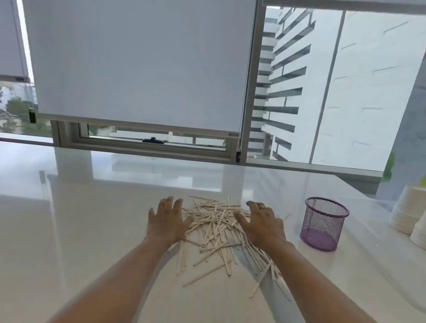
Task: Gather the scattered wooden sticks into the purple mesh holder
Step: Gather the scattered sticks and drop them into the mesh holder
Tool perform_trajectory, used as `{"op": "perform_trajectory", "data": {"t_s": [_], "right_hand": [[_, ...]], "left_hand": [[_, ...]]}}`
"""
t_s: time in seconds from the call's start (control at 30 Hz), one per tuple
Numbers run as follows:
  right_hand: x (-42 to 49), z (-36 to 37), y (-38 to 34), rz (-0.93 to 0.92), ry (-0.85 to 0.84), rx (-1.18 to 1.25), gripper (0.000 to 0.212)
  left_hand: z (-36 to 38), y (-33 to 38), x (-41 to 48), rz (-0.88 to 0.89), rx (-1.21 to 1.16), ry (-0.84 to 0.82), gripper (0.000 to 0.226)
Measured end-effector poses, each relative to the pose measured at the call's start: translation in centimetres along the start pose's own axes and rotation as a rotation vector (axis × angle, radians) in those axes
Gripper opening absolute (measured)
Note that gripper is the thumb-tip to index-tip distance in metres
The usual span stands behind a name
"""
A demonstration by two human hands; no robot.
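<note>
A loose heap of pale wooden sticks lies scattered on the white table, some trailing toward me. My left hand rests flat at the heap's left side, fingers spread. My right hand, with a gold ring, lies flat on the heap's right side, fingers apart, covering some sticks. Neither hand holds anything. The purple mesh holder stands upright to the right of my right hand, with no sticks visible inside.
Two stacks of white paper cups stand at the table's right edge, behind the holder. The glossy white table runs back to a window with a lowered blind. A patterned curtain hangs at the far right.
</note>
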State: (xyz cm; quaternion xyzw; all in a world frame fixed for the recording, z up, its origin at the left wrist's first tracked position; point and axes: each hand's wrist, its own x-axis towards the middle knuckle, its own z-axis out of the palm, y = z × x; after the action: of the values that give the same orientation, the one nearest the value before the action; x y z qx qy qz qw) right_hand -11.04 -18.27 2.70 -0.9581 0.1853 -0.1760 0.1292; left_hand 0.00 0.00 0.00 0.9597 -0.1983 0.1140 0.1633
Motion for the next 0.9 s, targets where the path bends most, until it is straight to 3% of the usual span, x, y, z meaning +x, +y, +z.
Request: {"op": "perform_trajectory", "data": {"t_s": [0.2,0.4,0.5,0.67,0.9], "right_hand": [[0.2,2.5,1.2,0.121,-0.231,-0.023,0.071],[0.5,3.7,1.0,0.156,-0.300,-0.034,0.064],[0.6,3.9,0.6,0.135,-0.260,-0.006,0.051],[0.4,4.1,-0.9,0.063,-0.147,0.025,0.022],[0.6,3.9,-2.0,0.069,-0.080,-0.055,0.016]], "left_hand": [[2.0,0.3,0.1,-0.129,-0.030,-0.204,0.081],[2.9,0.7,0.4,-0.125,-0.047,-0.288,0.092],[3.1,1.1,0.5,-0.048,-0.055,-0.259,0.080],[2.6,1.9,0.1,0.016,-0.117,-0.160,0.034],[1.9,2.2,-0.2,0.078,0.029,-0.073,0.023]]}}
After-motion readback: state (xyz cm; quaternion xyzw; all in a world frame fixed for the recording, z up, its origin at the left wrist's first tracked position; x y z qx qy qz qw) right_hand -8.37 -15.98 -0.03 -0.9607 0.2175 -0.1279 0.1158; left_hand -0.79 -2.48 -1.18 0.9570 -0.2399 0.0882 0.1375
